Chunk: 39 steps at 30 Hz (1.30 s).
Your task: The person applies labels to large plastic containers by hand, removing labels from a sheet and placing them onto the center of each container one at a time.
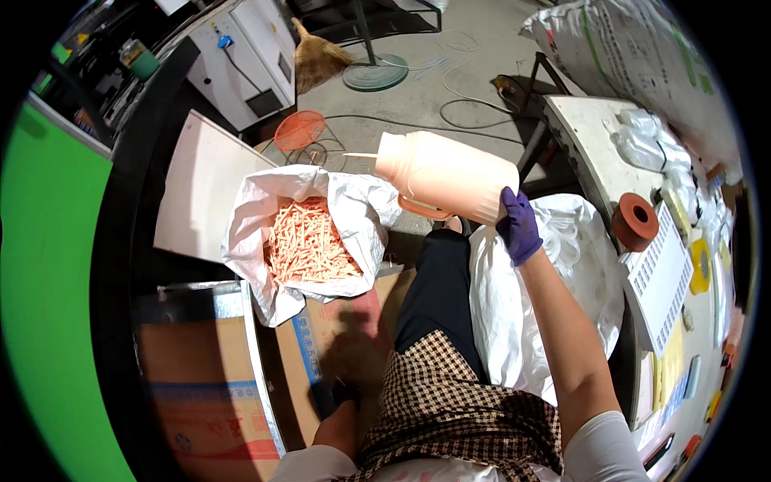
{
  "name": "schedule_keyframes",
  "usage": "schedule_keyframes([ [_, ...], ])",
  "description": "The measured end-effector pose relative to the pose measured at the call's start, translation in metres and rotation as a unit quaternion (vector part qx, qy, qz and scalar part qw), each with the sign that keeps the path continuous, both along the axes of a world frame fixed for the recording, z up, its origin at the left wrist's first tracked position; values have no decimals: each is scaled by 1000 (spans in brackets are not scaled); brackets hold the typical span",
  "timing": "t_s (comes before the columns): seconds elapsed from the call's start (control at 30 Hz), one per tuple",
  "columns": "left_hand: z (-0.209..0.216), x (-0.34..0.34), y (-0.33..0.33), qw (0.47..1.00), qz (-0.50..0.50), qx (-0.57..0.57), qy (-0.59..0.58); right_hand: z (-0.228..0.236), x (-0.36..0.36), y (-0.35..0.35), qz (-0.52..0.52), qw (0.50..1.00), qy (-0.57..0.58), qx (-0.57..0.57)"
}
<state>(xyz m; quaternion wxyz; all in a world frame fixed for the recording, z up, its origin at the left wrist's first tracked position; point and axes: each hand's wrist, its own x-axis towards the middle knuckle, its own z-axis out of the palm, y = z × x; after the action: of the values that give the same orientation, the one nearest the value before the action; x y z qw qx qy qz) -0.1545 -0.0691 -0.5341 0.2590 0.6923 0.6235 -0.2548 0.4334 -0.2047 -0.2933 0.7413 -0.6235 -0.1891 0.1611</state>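
Observation:
My right hand (522, 229), in a purple glove, grips the base end of a large peach plastic jug (462, 173). The jug lies nearly sideways in the air, its neck pointing left. A thin spike of the same plastic juts from the mouth, and a loop handle (424, 209) hangs on its lower side. Below and to the left of the neck stands a white woven sack (373, 197) with many short peach plastic offcuts (309, 245) inside. My left hand (345, 392) is low, in deep shadow near my lap; its fingers cannot be made out.
Cardboard boxes (205, 353) sit at lower left beside a green panel (56, 305). Another white sack (498, 313) with clear plastic stands under my right arm. The right-hand table (578, 120) carries a brown tape roll (634, 221). Cables, a broom (317, 60) and an orange mesh guard (299, 130) lie beyond.

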Motion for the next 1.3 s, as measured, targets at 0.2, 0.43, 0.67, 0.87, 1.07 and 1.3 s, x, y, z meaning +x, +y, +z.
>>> schedule_keyframes([
  [0.2,7,-15,-9,1000,7,-11,11,43,-20,13,3,992,118,42],
  [0.43,3,11,-13,1000,-5,-23,6,40,-19,12,-5,980,188,60],
  [0.67,4,51,-12,999,-22,-34,15,34,-19,11,36,976,167,133],
  [0.87,16,57,-19,998,-25,-50,20,29,-14,10,25,983,165,78],
  [1.07,73,61,33,978,-115,142,-105,35,-12,3,9,979,170,116],
  [1.3,226,103,265,711,227,-28,-665,49,-33,58,84,965,196,152],
])
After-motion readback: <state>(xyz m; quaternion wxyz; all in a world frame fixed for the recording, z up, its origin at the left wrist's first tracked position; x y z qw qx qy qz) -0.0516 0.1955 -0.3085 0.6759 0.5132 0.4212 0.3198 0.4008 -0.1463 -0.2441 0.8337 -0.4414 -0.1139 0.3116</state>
